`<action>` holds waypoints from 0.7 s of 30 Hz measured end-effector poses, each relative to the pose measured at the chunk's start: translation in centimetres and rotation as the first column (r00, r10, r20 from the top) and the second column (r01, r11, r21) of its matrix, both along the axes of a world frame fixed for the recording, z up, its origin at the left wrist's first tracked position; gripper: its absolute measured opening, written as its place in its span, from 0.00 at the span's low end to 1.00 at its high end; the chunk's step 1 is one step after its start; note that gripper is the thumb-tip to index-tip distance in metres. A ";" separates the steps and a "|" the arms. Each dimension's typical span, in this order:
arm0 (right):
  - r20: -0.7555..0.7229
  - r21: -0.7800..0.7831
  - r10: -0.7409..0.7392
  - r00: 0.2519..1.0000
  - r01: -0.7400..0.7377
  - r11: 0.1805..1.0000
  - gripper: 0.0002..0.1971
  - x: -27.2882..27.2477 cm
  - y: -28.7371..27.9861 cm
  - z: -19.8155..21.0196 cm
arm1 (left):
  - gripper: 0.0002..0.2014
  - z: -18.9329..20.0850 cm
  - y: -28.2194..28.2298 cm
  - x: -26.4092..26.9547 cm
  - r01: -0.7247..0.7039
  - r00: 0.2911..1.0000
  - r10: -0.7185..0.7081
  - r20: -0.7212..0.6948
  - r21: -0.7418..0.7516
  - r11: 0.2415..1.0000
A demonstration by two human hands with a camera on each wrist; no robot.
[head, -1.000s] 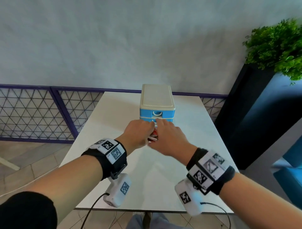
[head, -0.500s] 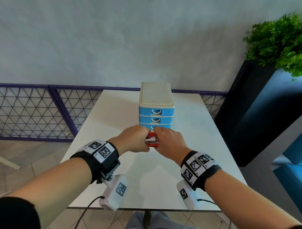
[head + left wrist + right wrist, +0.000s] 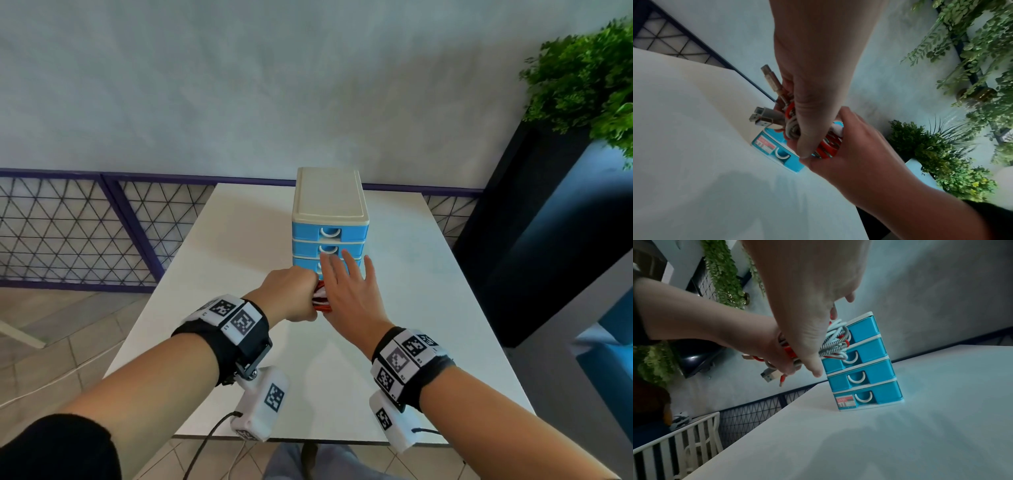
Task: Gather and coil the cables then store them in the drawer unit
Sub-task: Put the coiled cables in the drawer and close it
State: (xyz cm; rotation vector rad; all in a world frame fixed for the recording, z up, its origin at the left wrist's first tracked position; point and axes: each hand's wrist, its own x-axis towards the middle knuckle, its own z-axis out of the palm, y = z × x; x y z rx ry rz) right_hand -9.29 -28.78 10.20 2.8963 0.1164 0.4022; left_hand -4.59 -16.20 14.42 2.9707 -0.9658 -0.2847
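The blue drawer unit (image 3: 330, 219) with a cream top stands at the middle of the white table, all its drawers closed. My left hand (image 3: 291, 296) grips a coiled bundle of red, white and striped cables (image 3: 320, 303) just in front of the unit, above the table. USB plugs (image 3: 764, 118) stick out of the bundle on its left side. My right hand (image 3: 344, 286) lies against the bundle's right side with straight fingers that reach the lower drawer fronts. In the right wrist view the cable bundle (image 3: 835, 340) hangs before the upper drawers (image 3: 869, 352).
The white table (image 3: 394, 325) has bare surface on both sides of the unit and in front of it. A black planter with a green plant (image 3: 582, 75) stands at the right. A purple lattice railing (image 3: 68, 233) runs at the left and behind.
Both hands held the bundle half a second ago. The right hand has since let go and straightened its fingers toward the drawer fronts. The left hand still holds the bundle.
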 end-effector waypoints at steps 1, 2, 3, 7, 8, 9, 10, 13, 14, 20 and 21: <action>-0.034 0.040 -0.004 0.999 0.005 0.999 0.41 0.1 -0.2 0.2 | 0.07 0.0 -0.2 -0.2 0.012 1.000 -0.011 0.015 -0.006 1.000; -0.068 0.088 0.014 0.998 -0.008 0.996 0.37 0.3 -0.4 0.4 | 0.07 0.0 -0.4 -0.3 0.023 0.999 -0.022 0.032 -0.016 1.000; -0.103 0.133 0.037 0.994 -0.023 0.991 0.31 0.3 -0.7 0.7 | 0.07 0.1 -0.6 -0.4 0.029 0.999 -0.028 0.044 -0.033 0.999; -0.110 0.163 0.065 0.992 -0.047 0.986 0.21 0.9 -1.6 1.5 | 0.10 0.5 -1.1 -0.1 0.040 0.998 -0.034 0.056 -0.107 0.994; -0.099 0.165 0.053 0.994 -0.036 0.986 0.26 1.1 -1.6 1.7 | 0.10 0.6 -1.2 0.2 0.045 0.997 -0.038 0.063 -0.114 0.992; -0.086 0.163 0.041 0.995 -0.027 0.986 0.30 1.3 -1.6 1.6 | 0.10 0.8 -1.4 0.4 0.056 0.996 -0.048 0.072 -0.114 0.992; -0.074 0.148 0.034 0.997 -0.023 0.989 0.32 1.6 -1.6 1.7 | 0.10 0.8 -1.5 0.7 0.069 0.995 -0.061 0.079 -0.113 0.991; -0.125 0.088 0.050 0.991 -0.039 0.995 0.23 2.4 -2.0 2.1 | 0.09 1.1 -1.6 1.5 0.088 0.995 -0.082 0.059 -0.107 0.990; -0.133 0.073 0.055 0.990 -0.046 0.996 0.21 2.7 -2.2 2.3 | 0.09 1.0 -1.6 1.8 0.085 0.996 -0.080 0.049 -0.111 0.990; -0.155 0.061 0.034 0.987 -0.025 0.998 0.29 5.5 -2.9 2.9 | 0.29 2.2 -2.6 4.8 -0.012 1.000 0.012 -0.006 -0.074 0.997; -0.165 0.049 0.027 0.986 -0.019 0.999 0.32 6.0 -3.2 3.0 | 0.38 2.8 -2.4 5.6 -0.032 0.997 0.026 -0.070 -0.075 0.997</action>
